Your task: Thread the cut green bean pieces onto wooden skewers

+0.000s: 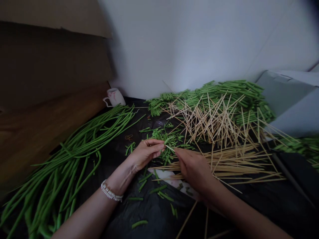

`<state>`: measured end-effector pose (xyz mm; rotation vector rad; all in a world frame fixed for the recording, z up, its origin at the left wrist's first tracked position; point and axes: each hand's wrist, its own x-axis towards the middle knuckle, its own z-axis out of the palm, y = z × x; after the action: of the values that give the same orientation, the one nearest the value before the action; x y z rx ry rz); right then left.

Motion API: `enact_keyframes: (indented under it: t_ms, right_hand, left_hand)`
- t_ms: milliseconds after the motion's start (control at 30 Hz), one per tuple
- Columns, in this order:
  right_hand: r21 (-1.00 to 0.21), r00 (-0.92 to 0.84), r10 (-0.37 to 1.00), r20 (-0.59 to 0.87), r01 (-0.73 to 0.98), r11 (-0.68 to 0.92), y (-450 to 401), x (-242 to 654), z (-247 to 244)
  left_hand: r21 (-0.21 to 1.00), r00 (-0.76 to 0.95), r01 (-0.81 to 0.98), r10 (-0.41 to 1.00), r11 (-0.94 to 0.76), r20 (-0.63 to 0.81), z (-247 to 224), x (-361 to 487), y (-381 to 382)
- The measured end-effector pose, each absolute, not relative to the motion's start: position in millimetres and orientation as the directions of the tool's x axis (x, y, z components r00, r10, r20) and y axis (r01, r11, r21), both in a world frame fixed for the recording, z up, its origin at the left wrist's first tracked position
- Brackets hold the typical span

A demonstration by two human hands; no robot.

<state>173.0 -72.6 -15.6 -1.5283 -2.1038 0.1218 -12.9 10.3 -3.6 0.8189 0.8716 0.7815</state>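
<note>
My left hand [148, 152], with a beaded bracelet [111, 191] at the wrist, pinches a short green bean piece at its fingertips. In my right hand [193, 164], closed, is a thin wooden skewer [170, 148] whose tip meets the bean piece. Beneath both hands lies a small heap of cut bean pieces [174, 136]. Loose skewers [234, 162] lie just right of my right hand. A pale flat piece [171, 179] shows partly under my right hand.
Long green beans [82, 146] spread across the left. Skewers with bean pieces [211, 116] pile up at the back right, before a large stack of cut beans [239, 89]. A white mug [116, 97] stands at the back left, a pale box [289, 99] at the right.
</note>
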Motion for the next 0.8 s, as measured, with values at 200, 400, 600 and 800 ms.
enact_keyframes:
  t_ms: [200, 400, 600, 800]
  right_hand:
    - [-0.426, -0.219, 0.915, 0.339, 0.831, 0.358, -75, 170, -15]
    - [-0.431, -0.215, 0.921, 0.326, 0.833, 0.347, -75, 168, -16]
    - [-0.450, -0.238, 0.922, 0.305, 0.817, 0.360, -74, 167, -14]
    - [-0.427, -0.220, 0.904, 0.367, 0.823, 0.374, -73, 169, -16]
  left_hand:
    - [0.813, 0.458, -0.252, 0.805, 0.524, -0.377, -8, -13, 10]
    - [0.821, 0.484, -0.230, 0.793, 0.523, -0.370, -10, -8, 5]
    - [0.848, 0.492, -0.172, 0.790, 0.501, -0.367, -8, 0, -2]
    - [0.849, 0.470, -0.223, 0.815, 0.480, -0.338, -4, -8, 5]
